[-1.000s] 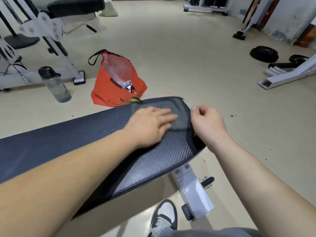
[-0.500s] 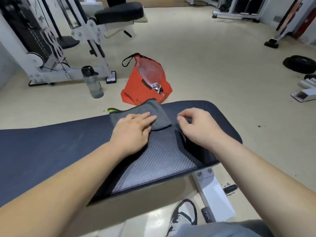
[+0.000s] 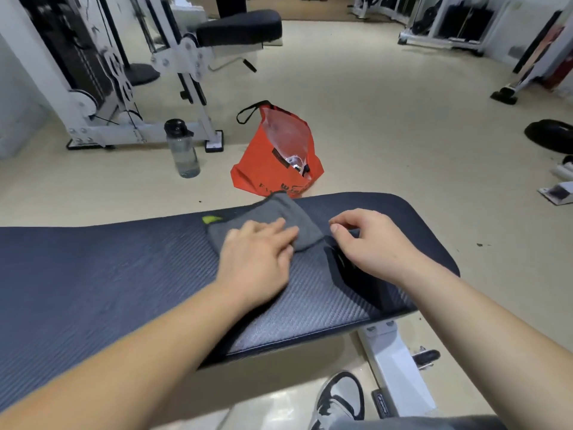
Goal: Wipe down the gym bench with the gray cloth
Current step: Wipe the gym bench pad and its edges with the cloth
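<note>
**Gray cloth**: folded, lying on the far edge of the bench pad, a little in from its rounded right end. A yellow-green tab shows at its left corner. One second ago it lay spread flat at the very end of the pad; half a second ago it was already folded and set in from the end, much as now.

**Left hand**: palm down, fingers straight and released, pressing on the near half of the cloth. The hand is blurred.

**Right hand**: resting on the pad just right of the cloth, fingers loosely curled, nothing seen in them. One second ago its fingertips were at the cloth's right edge; since half a second ago it has been clear of the cloth.

**Gym bench**: dark ribbed pad running from the left edge of the view to a rounded right end, on a white frame.

**Shoe**: black, white and gray, on the floor below the pad's near edge.

**Orange bag**: open, on the floor just beyond the cloth.

**Water bottle**: clear with a black cap, upright, left of the bag.

**White machine**: beyond the bottle, with a black padded seat.

**Black weight plate**: on the floor at far right.
</note>
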Demonstrator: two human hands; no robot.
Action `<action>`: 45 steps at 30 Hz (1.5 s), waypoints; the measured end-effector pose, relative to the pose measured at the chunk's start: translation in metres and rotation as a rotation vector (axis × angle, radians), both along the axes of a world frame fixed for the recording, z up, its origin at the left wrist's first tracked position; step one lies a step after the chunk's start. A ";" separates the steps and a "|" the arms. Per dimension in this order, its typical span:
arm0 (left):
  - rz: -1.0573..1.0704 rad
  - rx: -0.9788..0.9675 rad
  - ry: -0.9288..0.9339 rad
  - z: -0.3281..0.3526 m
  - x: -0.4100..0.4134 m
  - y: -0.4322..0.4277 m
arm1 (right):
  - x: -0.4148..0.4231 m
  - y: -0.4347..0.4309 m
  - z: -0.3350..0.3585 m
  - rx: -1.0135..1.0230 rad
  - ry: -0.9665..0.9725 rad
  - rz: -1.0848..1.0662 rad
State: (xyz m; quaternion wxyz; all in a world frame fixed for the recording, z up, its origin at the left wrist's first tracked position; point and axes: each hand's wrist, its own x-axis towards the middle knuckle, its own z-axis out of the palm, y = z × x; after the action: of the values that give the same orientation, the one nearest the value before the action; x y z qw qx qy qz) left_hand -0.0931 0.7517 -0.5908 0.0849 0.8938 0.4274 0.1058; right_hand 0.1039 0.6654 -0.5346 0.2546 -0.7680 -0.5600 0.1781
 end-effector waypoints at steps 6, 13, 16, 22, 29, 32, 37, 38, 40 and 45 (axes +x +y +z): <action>-0.568 -0.104 -0.051 0.015 -0.032 -0.025 | -0.010 0.015 -0.002 -0.004 0.002 0.013; 0.314 0.120 -0.023 0.003 -0.072 -0.003 | -0.047 0.041 0.000 -0.105 -0.064 0.147; 0.125 0.143 -0.037 0.003 -0.090 -0.062 | -0.070 0.056 0.004 -0.104 -0.083 0.197; 0.103 0.091 0.059 0.010 -0.171 -0.029 | -0.125 0.074 0.012 -0.116 -0.112 0.363; 0.226 0.027 -0.020 0.016 -0.144 -0.074 | -0.178 0.069 0.016 -0.086 -0.153 0.601; -0.083 0.045 0.055 0.027 -0.179 -0.064 | -0.175 0.070 0.012 -0.116 -0.293 0.541; 0.426 0.065 0.165 0.017 -0.227 -0.011 | -0.142 0.070 0.001 -0.330 -0.449 0.317; 0.554 0.030 0.151 0.017 -0.219 -0.010 | -0.138 0.070 0.000 -0.337 -0.449 0.311; 0.641 0.001 0.150 0.014 -0.187 -0.024 | -0.136 0.068 -0.002 -0.333 -0.441 0.303; 0.034 0.034 0.146 0.015 -0.149 -0.037 | -0.128 0.069 -0.001 -0.296 -0.315 0.234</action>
State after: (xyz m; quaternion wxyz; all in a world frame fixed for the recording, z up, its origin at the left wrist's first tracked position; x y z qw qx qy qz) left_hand -0.2418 0.7148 -0.5755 0.0363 0.8930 0.4459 0.0490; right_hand -0.0240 0.7348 -0.5360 0.0264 -0.7453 -0.6455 0.1646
